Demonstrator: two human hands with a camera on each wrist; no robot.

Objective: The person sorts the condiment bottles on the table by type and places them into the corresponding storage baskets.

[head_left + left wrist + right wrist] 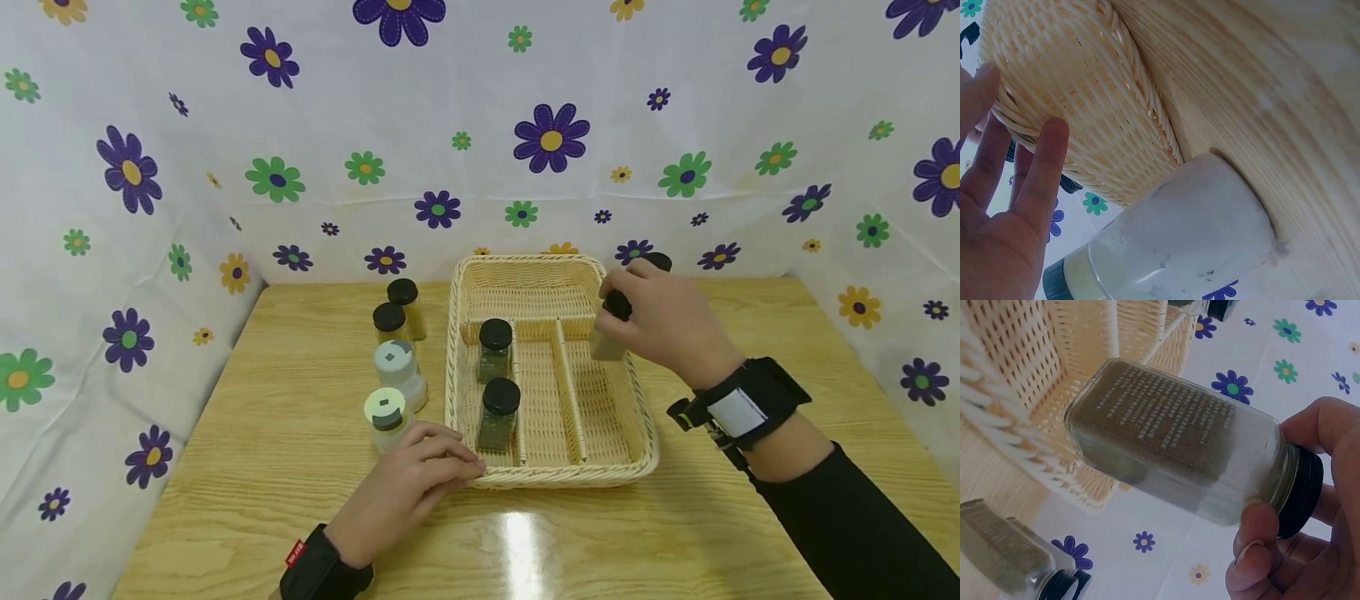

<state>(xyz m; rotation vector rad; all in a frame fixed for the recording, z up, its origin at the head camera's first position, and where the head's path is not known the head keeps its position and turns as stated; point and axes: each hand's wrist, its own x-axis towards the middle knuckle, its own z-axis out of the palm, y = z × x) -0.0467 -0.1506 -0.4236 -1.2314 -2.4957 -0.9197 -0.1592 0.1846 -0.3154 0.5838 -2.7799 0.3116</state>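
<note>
My right hand (pixel 671 329) pinches the black lid and neck of a square glass jar (pixel 1172 444) of greyish-brown powder. In the head view this jar overlaps the right compartment of the wicker basket (pixel 577 477), tilted in the right wrist view. At the basket's front left corner, my left hand (pixel 416 479) holds the rim, with a digit against the outer wall. Two black-lidded jars (pixel 499 417) stand in the left compartment. Beside the left hand is a jar with a pale-topped lid (pixel 386 408), its whitish contents showing in the left wrist view.
Left of the basket stand another pale-topped jar (pixel 396 358) and two black-lidded yellowish jars (pixel 390 321). Beyond the right hand, a black lid (pixel 658 261) shows. Jars of powder (pixel 1004 553) stand outside the basket in the right wrist view. A flowered cloth (pixel 480 183) backs the wooden table (pixel 247 417).
</note>
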